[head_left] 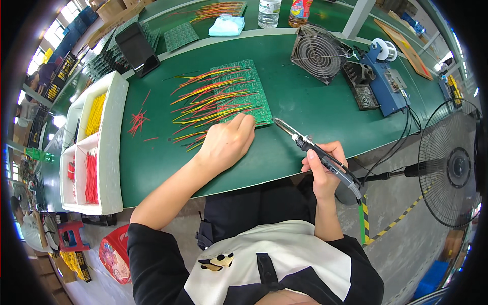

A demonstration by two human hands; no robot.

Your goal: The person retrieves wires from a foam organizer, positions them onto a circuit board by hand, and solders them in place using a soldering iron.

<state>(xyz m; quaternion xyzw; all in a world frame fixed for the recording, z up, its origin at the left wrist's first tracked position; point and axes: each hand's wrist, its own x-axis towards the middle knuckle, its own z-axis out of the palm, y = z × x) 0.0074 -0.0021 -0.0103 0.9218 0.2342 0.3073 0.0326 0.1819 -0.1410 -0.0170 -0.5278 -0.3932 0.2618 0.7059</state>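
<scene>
On the green bench lies a green circuit board panel (257,84), with rows of red, yellow and black wires (195,109) sticking out to its left. My left hand (229,143) rests at the panel's near edge, its fingers curled closed among the nearest wires. Whatever those fingertips pinch is hidden beneath them. My right hand (328,170) grips a soldering iron (309,146) by its black handle. The iron's tip points up and left, just off the panel's near right corner. A cable runs back from its handle below the hand.
A white foam box (113,152) of yellow and red wires stands left, beside loose red wires (137,122). Behind are a black phone (136,48), a spare panel (181,36) and bottles (269,12). To the right sit a square fan (319,53), blue soldering unit (389,84) and floor fan (457,168).
</scene>
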